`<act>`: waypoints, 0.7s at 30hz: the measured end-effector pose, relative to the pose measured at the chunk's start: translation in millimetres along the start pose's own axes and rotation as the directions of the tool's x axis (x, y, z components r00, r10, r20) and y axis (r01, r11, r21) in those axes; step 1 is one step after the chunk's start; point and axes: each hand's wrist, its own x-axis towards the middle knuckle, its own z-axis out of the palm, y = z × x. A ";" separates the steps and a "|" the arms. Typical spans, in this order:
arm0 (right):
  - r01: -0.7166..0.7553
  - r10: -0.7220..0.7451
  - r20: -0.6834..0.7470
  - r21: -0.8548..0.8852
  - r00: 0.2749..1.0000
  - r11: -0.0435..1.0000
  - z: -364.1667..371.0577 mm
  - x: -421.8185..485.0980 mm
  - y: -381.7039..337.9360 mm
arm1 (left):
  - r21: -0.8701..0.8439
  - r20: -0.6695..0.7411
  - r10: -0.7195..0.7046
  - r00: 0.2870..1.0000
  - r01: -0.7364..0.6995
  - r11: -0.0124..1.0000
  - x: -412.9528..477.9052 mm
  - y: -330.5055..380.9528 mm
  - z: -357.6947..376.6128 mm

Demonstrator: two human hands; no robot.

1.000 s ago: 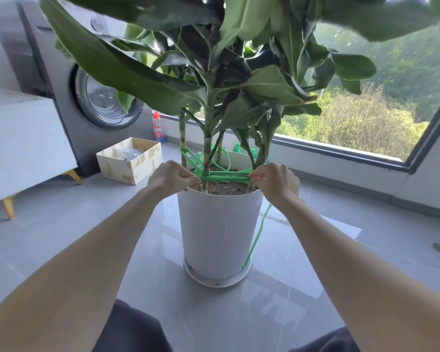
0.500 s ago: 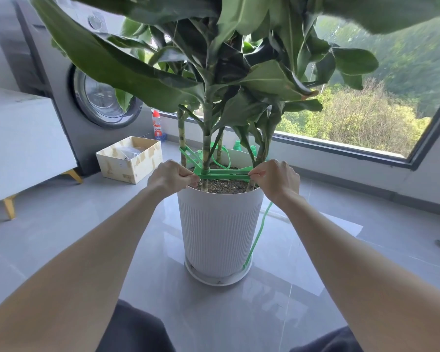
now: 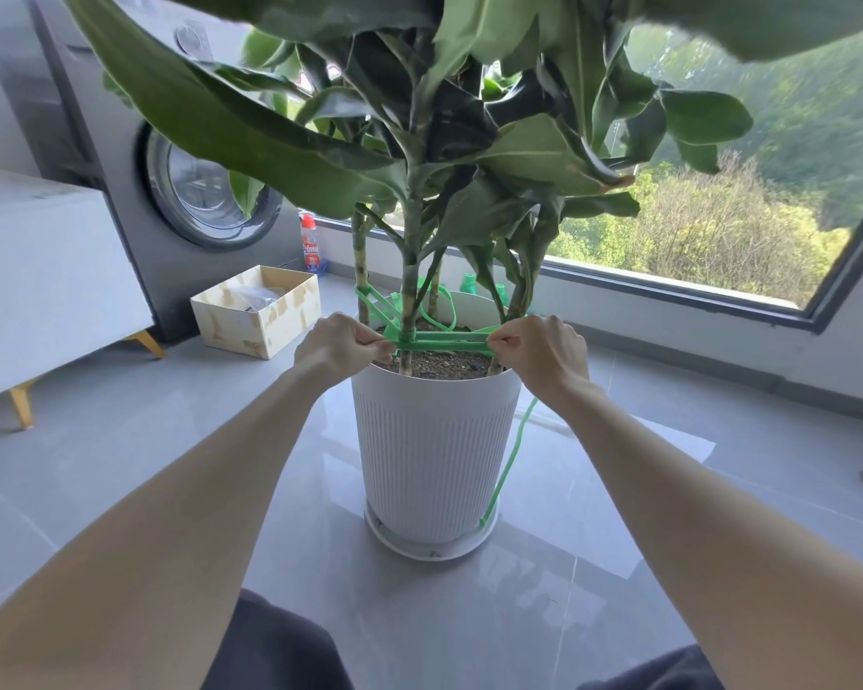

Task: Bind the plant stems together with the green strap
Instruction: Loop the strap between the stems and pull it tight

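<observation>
Centre frame, above the white pot [image 3: 434,440], the green strap [image 3: 442,341] runs taut and level across the stems [image 3: 409,291], just over the soil. The left hand [image 3: 337,346] pinches its left end, fingers curled tight. The right hand [image 3: 544,353] pinches the right end likewise. A loose tail hangs down the pot's right side.

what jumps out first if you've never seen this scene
A big leafy plant in a white pot fills the middle. Above the soil, the left hand and right hand pinch a green strap stretched across the stems. A washer stands behind at left.
</observation>
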 end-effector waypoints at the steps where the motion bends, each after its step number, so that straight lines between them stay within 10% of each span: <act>1: 0.006 -0.006 0.024 0.026 1.000 1.000 0.6 0.8 -0.2 | -0.001 0.001 0.004 1.000 -0.004 1.000 0.3 -0.2 0.0; 21: 0.084 -0.096 0.089 0.132 0.991 0.988 29.6 12.6 -39.1 | -0.007 -0.006 0.062 0.998 -0.062 0.998 5.4 -5.2 1.7</act>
